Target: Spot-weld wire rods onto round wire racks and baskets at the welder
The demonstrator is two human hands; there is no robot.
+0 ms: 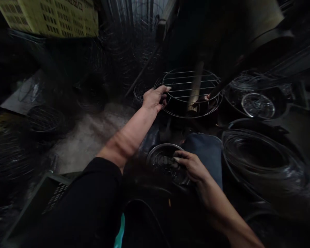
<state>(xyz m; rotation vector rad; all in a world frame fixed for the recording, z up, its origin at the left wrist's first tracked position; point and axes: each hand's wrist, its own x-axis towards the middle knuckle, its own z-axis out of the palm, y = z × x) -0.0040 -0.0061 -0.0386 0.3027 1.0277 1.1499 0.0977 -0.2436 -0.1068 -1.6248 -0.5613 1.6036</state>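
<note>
My left hand (155, 99) reaches forward and grips the near left rim of a round wire rack (191, 82) with straight cross bars, which rests under a dark machine post (195, 91). My right hand (189, 164) hovers low over a small metal bowl (158, 156) holding small dark pieces; its fingers are pinched together inside the bowl, and what they hold is too small to make out. A blue-clad knee (206, 148) lies just behind that hand.
Coils of wire rings (258, 162) pile up at the right, with a shiny round dish (258, 105) behind them. Stacked wire baskets (45, 119) stand at the left on a concrete floor (90, 137). A yellow crate (51, 15) sits at top left.
</note>
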